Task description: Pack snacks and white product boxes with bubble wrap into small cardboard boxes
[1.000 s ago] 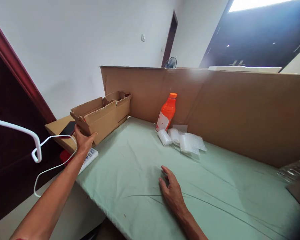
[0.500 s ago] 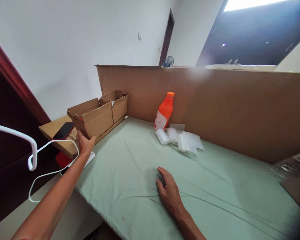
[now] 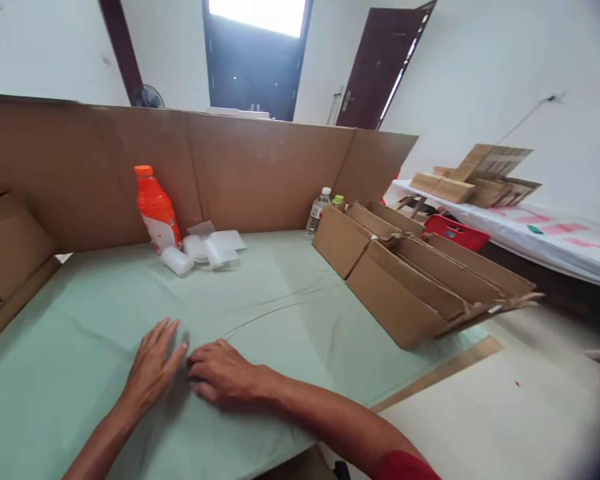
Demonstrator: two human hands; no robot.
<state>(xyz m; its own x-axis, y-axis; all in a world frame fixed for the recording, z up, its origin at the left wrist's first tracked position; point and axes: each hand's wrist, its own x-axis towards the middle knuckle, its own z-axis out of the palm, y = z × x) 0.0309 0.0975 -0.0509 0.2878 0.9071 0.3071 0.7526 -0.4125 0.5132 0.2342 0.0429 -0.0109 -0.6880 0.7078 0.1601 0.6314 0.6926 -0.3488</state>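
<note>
My left hand (image 3: 151,368) hovers low over the pale green cloth (image 3: 280,320), its fingers stretched out and nothing in them. Close beside it, my right hand (image 3: 223,372) is on or just above the cloth, palm down. Its fingers are loosely bent and a little apart, with no object visible in it. Beyond the hands stands an orange bottle (image 3: 154,207) with an orange cap and a pale label. Several pieces of bubble wrap (image 3: 215,248) lie at its foot, one of them a small roll.
A cardboard panel (image 3: 260,173) runs along the back. Open cardboard boxes (image 3: 395,293) stand on the right, with a clear bottle (image 3: 318,212) and a green-capped one (image 3: 337,201) behind. Another cardboard box (image 3: 10,247) is at the left edge. A red basket (image 3: 455,231) sits past the right boxes.
The view has swung right, bringing the right-hand boxes in. My left hand has let go of the left cardboard box and come over the cloth, close to my right hand.
</note>
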